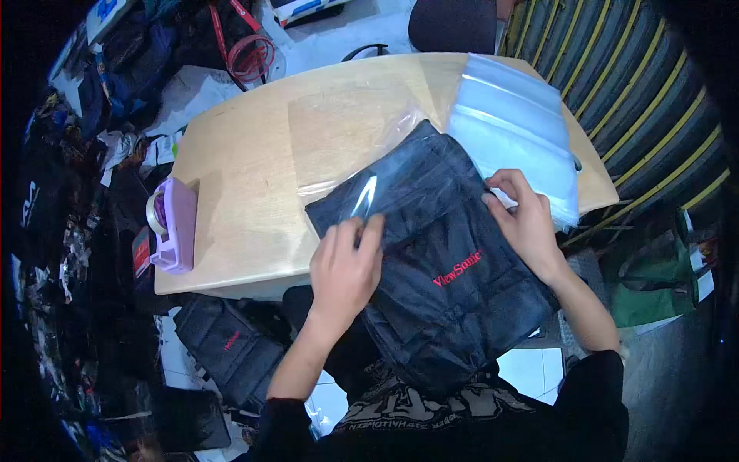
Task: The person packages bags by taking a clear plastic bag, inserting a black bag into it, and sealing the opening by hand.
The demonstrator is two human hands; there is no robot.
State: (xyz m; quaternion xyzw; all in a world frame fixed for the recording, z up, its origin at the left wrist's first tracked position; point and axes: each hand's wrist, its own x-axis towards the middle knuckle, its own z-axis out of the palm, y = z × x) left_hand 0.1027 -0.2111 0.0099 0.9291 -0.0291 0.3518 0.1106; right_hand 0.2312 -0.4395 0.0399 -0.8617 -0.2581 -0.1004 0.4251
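A black bag [454,308] with red ViewSonic lettering lies across the table's front edge and toward my lap. A clear plastic bag [369,192] covers its upper part, glinting with reflections, and its empty end spreads over the tabletop. My left hand [342,266] is closed at the left side, fingers curled on the plastic bag's edge against the black fabric. At the right side, my right hand [527,223] pinches the plastic's edge between thumb and index finger. Exactly where the plastic ends under my fingers is hard to make out.
The wooden table [239,177] holds a purple tape dispenser [177,227] at left and a stack of clear plastic bags [508,123] at right. Another black bag [231,343] lies below the table at left. A green bag [650,277] stands at right, near yellow-striped dark material [639,92].
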